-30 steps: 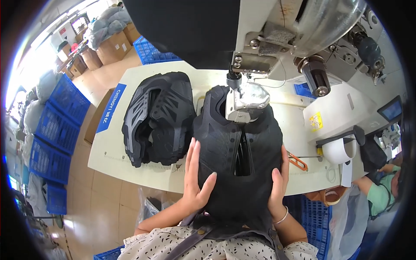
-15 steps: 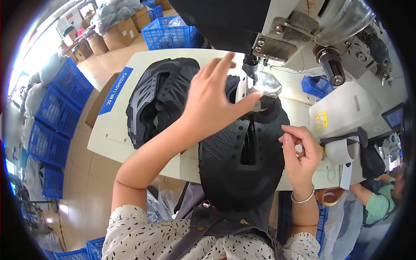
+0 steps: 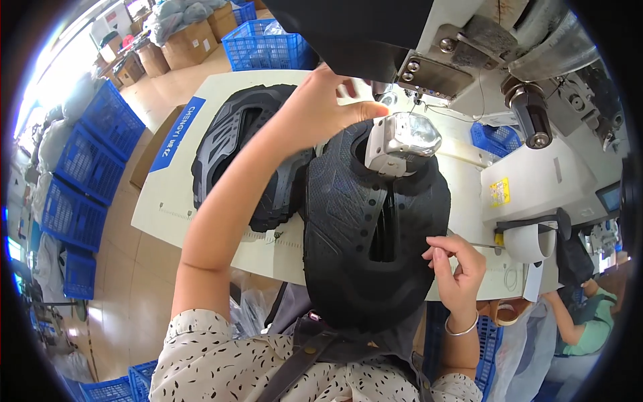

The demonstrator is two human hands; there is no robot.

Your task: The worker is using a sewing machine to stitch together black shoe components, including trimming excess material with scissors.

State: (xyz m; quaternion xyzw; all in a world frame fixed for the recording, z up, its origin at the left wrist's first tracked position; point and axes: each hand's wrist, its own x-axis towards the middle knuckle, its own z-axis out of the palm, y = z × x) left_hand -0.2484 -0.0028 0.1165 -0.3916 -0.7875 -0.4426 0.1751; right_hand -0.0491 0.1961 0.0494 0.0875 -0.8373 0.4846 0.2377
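A black shoe upper (image 3: 341, 234) with a long slot and rows of eyelets sits over the sewing machine's post, its toe end toward me. The post's shiny rounded metal top (image 3: 416, 137) sticks up through the upper's opening. My left hand (image 3: 328, 104) is raised at the machine head, thumb stretched toward the post and apart from the fingers; the machine hides some fingertips. To the right of the upper, my right hand (image 3: 459, 268) is closed, fingers curled toward the thumb. What it holds, if anything, I cannot make out.
More black-and-grey shoe uppers (image 3: 224, 144) lie on the pale table (image 3: 161, 204) at left, partly behind my left forearm. The dark machine head (image 3: 355, 33) overhangs the far side. Blue crates (image 3: 264, 45) stand beyond and along the left. A person in green (image 3: 596, 321) sits at far right.
My left hand has moved up and away from me, its fingers now partly behind the machine head. My right hand has come down nearer me along the upper's side.
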